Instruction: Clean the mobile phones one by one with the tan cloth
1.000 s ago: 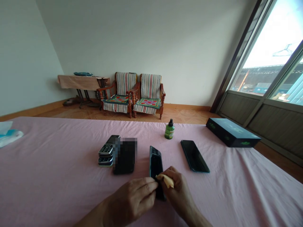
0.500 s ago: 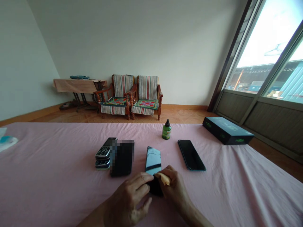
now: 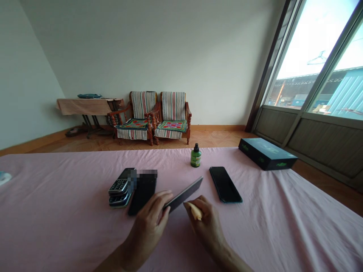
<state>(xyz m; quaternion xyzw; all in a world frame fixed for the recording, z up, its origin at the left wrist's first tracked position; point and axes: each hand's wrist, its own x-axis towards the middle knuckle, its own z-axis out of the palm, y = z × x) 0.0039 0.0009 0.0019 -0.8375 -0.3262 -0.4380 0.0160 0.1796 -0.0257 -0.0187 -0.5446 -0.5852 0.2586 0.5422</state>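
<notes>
My left hand pinches a smartphone by its near left end. The phone is tilted up off the pink cloth, one long edge raised, with a dark grey face toward me. Just right of it, my right hand is closed around a small crumpled yellowish wiping cloth. A gap shows between that hand and the phone. Beyond my left hand lies a black phone-shaped slab, partly blurred out. To the right, another smartphone lies flat with its dark screen up.
A small stack of keypad phones sits at the left. A green bottle with a black cap stands near the far edge of the pink-covered surface. A black box lies at the far right. Two wooden chairs stand beyond.
My left hand has lifted the smartphone from lying flat and tilted it. My right hand has come off the phone, still gripping the cloth. The view has shifted slightly.
</notes>
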